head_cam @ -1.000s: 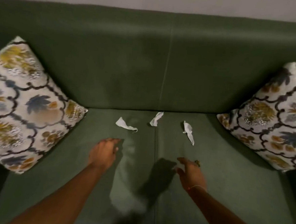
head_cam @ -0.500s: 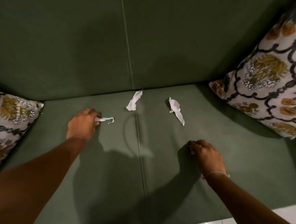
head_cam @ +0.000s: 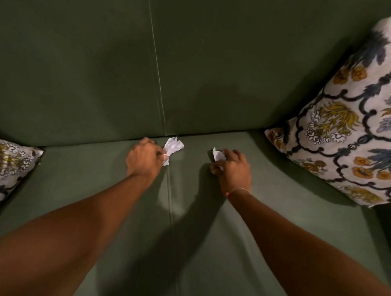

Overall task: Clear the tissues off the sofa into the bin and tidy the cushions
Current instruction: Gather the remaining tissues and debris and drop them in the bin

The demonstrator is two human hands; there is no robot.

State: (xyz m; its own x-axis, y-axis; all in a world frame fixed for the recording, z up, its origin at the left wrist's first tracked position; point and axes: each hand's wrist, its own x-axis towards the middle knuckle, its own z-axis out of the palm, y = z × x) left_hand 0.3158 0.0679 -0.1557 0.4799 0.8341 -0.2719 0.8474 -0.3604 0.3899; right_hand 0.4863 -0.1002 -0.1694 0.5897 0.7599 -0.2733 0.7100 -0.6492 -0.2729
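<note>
Your left hand (head_cam: pixel 144 159) pinches a crumpled tissue (head_cam: pixel 172 147) poking up toward the sofa (head_cam: pixel 276 234) seat's back edge by the centre seam, while your right hand (head_cam: pixel 233 169) closes on another tissue (head_cam: pixel 217 155) just beyond its fingertips

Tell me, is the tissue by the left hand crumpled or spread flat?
Crumpled. The tissue bunches in creased folds out of the left hand, whose fingers are closed on its lower end.

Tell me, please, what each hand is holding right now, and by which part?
The left hand pinches a crumpled tissue by its lower end. The right hand closes over another tissue, only its top corner showing.
</note>
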